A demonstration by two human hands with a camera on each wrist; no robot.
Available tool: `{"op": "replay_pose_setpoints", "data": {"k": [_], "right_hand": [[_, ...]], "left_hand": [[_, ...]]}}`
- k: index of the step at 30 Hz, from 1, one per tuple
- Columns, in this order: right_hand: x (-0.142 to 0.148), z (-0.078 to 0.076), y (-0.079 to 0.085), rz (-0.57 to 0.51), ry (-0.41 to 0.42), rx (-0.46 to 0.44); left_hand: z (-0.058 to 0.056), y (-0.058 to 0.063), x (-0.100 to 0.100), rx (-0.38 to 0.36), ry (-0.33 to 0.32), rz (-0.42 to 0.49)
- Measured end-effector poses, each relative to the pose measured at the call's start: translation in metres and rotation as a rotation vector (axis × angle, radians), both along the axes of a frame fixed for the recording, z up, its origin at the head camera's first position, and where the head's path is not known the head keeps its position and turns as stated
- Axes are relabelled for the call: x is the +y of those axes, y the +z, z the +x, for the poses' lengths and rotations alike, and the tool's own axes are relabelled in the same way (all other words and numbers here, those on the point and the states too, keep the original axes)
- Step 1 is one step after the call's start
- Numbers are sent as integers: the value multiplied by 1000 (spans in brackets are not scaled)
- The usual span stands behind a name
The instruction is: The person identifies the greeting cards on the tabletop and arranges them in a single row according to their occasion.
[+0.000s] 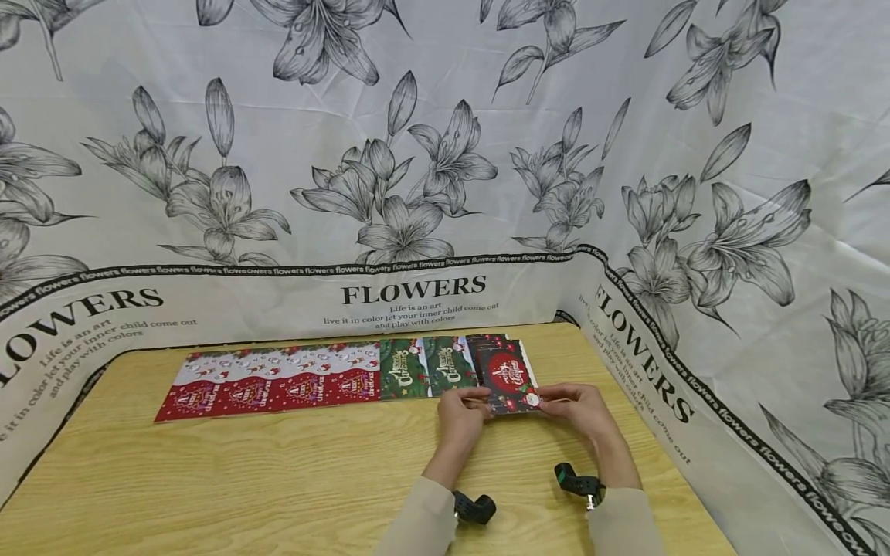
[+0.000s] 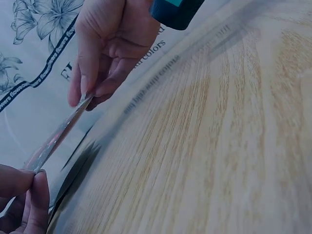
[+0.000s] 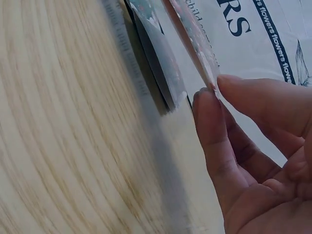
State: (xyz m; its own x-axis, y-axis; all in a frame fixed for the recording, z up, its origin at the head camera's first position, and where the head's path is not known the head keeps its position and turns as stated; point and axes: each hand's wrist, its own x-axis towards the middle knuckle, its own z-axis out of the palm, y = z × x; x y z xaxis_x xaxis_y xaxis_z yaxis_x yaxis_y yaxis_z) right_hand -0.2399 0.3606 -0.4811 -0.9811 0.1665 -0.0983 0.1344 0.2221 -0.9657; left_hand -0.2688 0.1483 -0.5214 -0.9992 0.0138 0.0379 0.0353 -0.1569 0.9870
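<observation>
Both hands pinch one dark Christmas card [image 1: 505,371] with a red round emblem, at the right end of a row of cards. My left hand [image 1: 459,421] has its near left corner between thumb and fingers. At the near right corner, my right hand [image 1: 587,413] pinches the edge. In the left wrist view the card [image 2: 61,134] is raised off the table, seen nearly edge-on. Beneath it, in the right wrist view, lies another card [image 3: 158,58] whose edge lifts slightly. Two green Christmas cards [image 1: 448,367] lie just left of the dark one.
Several red-and-white Christmas cards [image 1: 278,378] continue the row leftward along the back of the wooden table [image 1: 264,479]. A white flower-printed cloth [image 1: 417,301] encloses the back and sides. Each wrist wears a black camera [image 1: 577,480].
</observation>
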Motion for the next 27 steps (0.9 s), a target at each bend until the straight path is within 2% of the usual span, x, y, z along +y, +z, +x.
{"op": "replay_pose_setpoints", "data": {"k": [5,12,21,24,27], "right_hand": [[-5,-3,-2,31,-17,5],[-6,-5,-5,89,-58,5],[-4,-6,-1,48,-116,15],[-1,-6,0,30,-147,13],[4,-8,0,34,-175,3]], "left_hand": [[-2,-2,-1,-3,11,-4],[0,2,-2,10,17,-30],[0,1,9,31,24,-61],[-3,5,16,38,15,-85],[-11,8,23,79,8,-126]]}}
